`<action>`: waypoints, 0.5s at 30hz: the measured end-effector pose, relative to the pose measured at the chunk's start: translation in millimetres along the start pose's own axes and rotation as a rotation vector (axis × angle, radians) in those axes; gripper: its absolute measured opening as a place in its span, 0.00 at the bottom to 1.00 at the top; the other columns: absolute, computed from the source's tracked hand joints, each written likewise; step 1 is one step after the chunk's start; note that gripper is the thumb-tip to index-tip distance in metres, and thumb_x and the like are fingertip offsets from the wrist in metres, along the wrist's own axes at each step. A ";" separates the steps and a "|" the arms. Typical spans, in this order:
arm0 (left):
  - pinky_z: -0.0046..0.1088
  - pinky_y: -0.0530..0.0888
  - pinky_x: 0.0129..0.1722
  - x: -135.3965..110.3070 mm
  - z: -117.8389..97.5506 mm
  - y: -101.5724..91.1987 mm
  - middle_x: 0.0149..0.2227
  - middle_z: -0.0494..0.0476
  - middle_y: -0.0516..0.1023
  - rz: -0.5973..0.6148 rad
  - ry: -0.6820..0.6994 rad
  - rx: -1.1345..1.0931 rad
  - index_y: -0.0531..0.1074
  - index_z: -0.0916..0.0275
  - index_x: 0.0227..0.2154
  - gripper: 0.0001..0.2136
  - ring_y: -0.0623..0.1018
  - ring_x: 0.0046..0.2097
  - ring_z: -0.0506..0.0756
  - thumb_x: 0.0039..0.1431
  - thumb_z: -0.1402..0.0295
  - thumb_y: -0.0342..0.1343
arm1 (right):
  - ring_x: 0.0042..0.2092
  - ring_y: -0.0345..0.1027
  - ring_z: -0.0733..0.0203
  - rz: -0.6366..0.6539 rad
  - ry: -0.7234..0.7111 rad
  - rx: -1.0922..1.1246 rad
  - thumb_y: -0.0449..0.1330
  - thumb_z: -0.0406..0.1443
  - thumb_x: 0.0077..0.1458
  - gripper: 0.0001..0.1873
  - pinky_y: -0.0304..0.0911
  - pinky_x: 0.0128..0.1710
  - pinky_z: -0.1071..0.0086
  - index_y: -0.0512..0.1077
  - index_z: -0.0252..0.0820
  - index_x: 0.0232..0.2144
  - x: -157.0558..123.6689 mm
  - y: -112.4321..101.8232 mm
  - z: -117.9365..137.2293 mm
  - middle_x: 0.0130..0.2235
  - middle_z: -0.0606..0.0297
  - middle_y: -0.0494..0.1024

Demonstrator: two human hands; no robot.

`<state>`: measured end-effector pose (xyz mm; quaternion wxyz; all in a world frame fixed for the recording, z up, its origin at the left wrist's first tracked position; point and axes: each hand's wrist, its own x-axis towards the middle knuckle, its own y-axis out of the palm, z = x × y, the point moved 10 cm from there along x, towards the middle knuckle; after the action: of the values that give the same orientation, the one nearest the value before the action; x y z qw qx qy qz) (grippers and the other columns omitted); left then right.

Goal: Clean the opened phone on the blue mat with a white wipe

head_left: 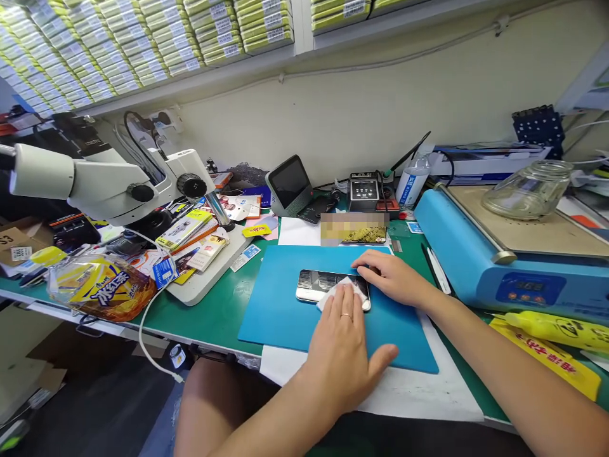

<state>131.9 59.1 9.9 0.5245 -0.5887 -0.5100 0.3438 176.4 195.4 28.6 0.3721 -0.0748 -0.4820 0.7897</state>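
On a blue mat (280, 324) lies a smartphone (307, 293) with its dark glass facing up and a pale edge. My left hand (340, 339), with a ring on one finger, presses a folded white wipe (326, 299) flat against the right half of the phone. Its fingers are stretched out and the thumb sticks out to the right. Beyond the phone's right end, my right hand (392, 276) rests on the mat, fingers loosely extended to the left and thumb apart, with nothing visible in it. Part of the wipe and the phone is hidden under my left fingers.
A microscope (104, 181) stands left, near a drink package (102, 289) and a white cable (143, 330). Behind the mat are a small display (290, 181), a soldering station (364, 190) and a bottle (413, 184). A blue heating machine (469, 266) bearing a glass jar (528, 193) stands right.
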 end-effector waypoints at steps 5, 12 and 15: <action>0.47 0.58 0.68 -15.7 56.4 -8.8 0.71 0.74 0.49 0.006 -0.066 0.087 0.53 0.78 0.68 0.36 0.51 0.72 0.67 0.72 0.49 0.36 | 0.43 0.74 0.53 0.014 0.008 -0.015 0.51 0.41 0.64 0.16 0.67 0.44 0.60 0.78 0.42 0.40 0.1 2.5 1.2 0.43 0.57 0.80; 0.49 0.57 0.68 23.0 62.2 -9.2 0.70 0.77 0.50 0.000 -0.140 0.074 0.53 0.80 0.67 0.37 0.51 0.71 0.68 0.71 0.49 0.38 | 0.43 0.74 0.51 0.004 0.020 -0.019 0.52 0.41 0.63 0.16 0.67 0.45 0.59 0.78 0.43 0.39 0.7 0.7 3.6 0.42 0.57 0.80; 0.49 0.56 0.68 26.2 19.3 -0.7 0.70 0.77 0.49 -0.002 -0.065 0.013 0.51 0.81 0.68 0.41 0.49 0.72 0.70 0.70 0.45 0.36 | 0.45 0.74 0.51 -0.002 0.002 -0.009 0.51 0.40 0.63 0.16 0.67 0.45 0.59 0.78 0.43 0.39 0.9 0.4 4.6 0.42 0.57 0.81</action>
<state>120.0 89.4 9.9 0.5117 -0.5733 -0.5253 0.3655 173.3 192.6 31.0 0.3730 -0.0766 -0.4852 0.7871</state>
